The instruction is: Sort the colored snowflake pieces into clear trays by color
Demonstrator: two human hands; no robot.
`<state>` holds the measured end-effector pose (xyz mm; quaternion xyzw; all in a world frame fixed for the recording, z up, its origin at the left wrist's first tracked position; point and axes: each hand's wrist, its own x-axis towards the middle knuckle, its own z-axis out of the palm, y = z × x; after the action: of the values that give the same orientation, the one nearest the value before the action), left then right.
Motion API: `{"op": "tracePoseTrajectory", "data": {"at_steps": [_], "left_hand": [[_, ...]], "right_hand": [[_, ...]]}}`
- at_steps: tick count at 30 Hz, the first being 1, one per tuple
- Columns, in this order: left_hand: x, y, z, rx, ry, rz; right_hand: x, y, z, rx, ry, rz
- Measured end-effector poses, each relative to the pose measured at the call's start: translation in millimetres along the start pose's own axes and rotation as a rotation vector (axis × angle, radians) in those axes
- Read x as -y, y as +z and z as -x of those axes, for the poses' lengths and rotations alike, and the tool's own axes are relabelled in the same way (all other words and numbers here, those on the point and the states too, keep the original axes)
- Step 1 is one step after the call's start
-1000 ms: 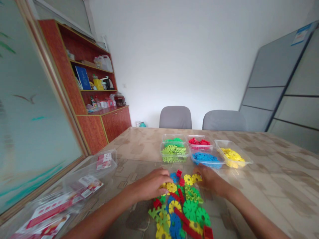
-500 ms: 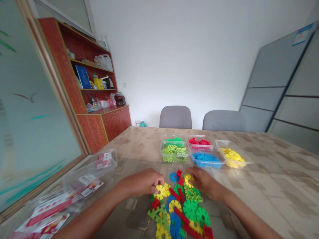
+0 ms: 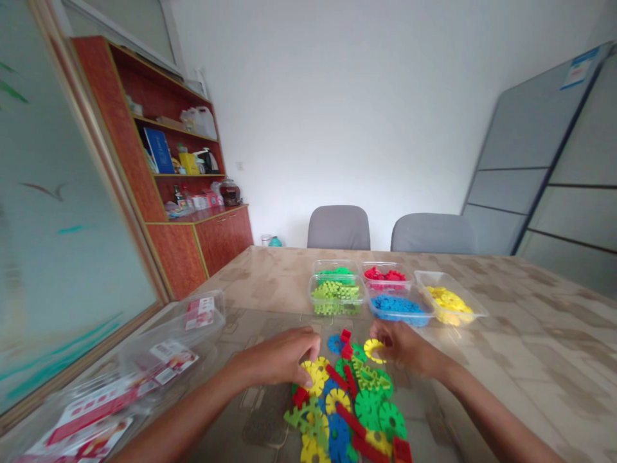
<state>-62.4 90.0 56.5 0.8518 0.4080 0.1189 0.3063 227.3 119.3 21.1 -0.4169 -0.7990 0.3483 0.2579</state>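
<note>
A heap of flat plastic gear-shaped pieces (image 3: 351, 411) in yellow, green, blue and red lies on the table in front of me. My left hand (image 3: 282, 357) rests at the heap's left side, fingers closed on a yellow gear piece (image 3: 314, 375). My right hand (image 3: 405, 347) is at the heap's upper right and pinches a yellow ring-shaped piece (image 3: 374, 350) lifted slightly off the heap. Beyond the heap stand clear tubs sorted by colour: light green (image 3: 336, 298), dark green (image 3: 337, 272), red (image 3: 385, 276), blue (image 3: 399, 308) and yellow (image 3: 449, 301).
Clear plastic lids with red-and-white labels (image 3: 159, 360) lie at the table's left edge. Two grey chairs (image 3: 339, 227) stand behind the patterned table (image 3: 530, 334). A wooden shelf cabinet (image 3: 183, 186) is at the left wall, and glass panels (image 3: 554, 167) lean at the right.
My left hand drew back toward me with a yellow gear under its fingers. My right hand shifted left, closed on the yellow ring piece and raised it a little.
</note>
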Motion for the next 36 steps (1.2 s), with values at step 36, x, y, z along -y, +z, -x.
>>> {"op": "tracePoseTrajectory", "data": {"at_steps": [36], "left_hand": [[-19.0, 29.3, -15.9, -0.156, 0.003, 0.466]], "right_hand": [[34.0, -16.2, -1.3, -0.099, 0.029, -0.347]]}}
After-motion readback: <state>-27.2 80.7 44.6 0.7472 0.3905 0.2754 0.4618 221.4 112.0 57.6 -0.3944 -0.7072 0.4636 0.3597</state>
